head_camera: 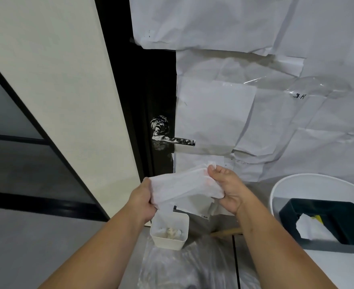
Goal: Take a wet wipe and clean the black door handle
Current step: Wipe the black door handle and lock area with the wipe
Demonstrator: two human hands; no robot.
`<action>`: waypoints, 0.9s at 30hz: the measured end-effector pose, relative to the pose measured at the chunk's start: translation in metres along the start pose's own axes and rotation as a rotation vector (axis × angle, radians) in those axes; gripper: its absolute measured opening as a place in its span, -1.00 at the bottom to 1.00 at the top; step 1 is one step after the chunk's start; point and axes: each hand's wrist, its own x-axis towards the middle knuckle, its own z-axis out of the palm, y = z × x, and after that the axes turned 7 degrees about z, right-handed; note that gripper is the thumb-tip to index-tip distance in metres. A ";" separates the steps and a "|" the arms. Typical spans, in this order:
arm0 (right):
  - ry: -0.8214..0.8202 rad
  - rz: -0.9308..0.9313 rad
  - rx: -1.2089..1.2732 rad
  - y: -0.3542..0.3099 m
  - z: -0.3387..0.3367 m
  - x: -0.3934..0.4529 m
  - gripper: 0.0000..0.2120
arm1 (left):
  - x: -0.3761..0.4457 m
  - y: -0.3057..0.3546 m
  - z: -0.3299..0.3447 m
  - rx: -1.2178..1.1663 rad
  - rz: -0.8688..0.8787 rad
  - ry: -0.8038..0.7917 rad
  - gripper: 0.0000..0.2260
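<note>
- Now both hands hold the wet wipe [184, 185] at centre frame: left hand [142, 200] grips its left end, right hand [226, 188] pinches the right.
- Fold it into a thick pad before reaching up.
- Smeared black door handle [173, 139] sits just above; wipe from rosette outward along the lever.

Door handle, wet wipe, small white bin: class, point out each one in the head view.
door handle [178, 140], head view, middle of its smeared lever.
wet wipe [182, 187], head view, centre of the sheet stretched between both hands.
small white bin [168, 241], head view, its front wall.
</note>
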 end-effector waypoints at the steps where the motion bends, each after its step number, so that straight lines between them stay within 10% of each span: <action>1: 0.001 0.018 0.008 -0.001 -0.001 0.003 -0.73 | 0.001 0.004 0.002 -0.016 0.019 -0.002 -0.75; 17: -0.090 0.055 -0.148 -0.057 -0.024 0.032 -0.73 | 0.019 0.026 0.034 0.035 0.017 0.108 -0.80; 27: -0.047 0.010 0.003 -0.067 -0.004 0.040 -0.84 | 0.030 0.098 0.058 0.658 0.878 0.445 -0.34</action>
